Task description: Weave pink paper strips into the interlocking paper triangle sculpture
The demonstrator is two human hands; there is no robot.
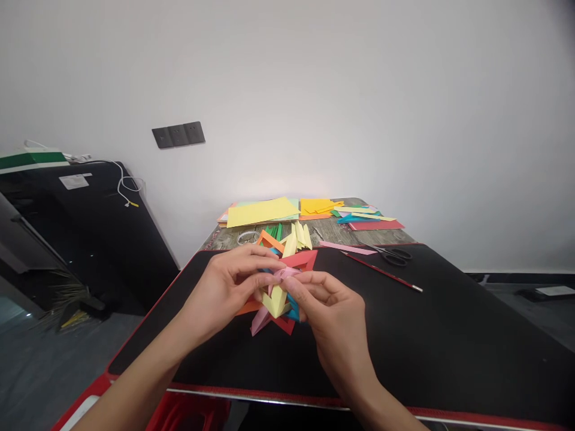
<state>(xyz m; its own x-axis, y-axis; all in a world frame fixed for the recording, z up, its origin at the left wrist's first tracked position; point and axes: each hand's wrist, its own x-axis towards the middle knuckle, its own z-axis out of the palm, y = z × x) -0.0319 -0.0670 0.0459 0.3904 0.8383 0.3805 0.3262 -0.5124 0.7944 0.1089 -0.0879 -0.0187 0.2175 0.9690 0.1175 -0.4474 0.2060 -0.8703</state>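
Both my hands meet over a folded paper star (279, 303) of red, pink, yellow, blue and orange strips, just above the black mat (404, 347). My left hand (233, 281) grips it from the left, thumb and fingertips pinched at the pink centre. From the right, my right hand (335, 305) pinches the same pink middle part, its other fingers curled behind by the blue piece. The hands cover parts of the star's left and right sides. Just behind it stand folded pale yellow strips (297, 236) and green folded strips (274, 231).
Black scissors (394, 256), a pencil (386, 273) and a pink strip (348, 247) lie right of the hands. A tape roll (248, 238) sits at the back left. Yellow sheets (263, 212), orange-yellow paper (317, 206) and a red sheet (377, 225) lie along the far edge.
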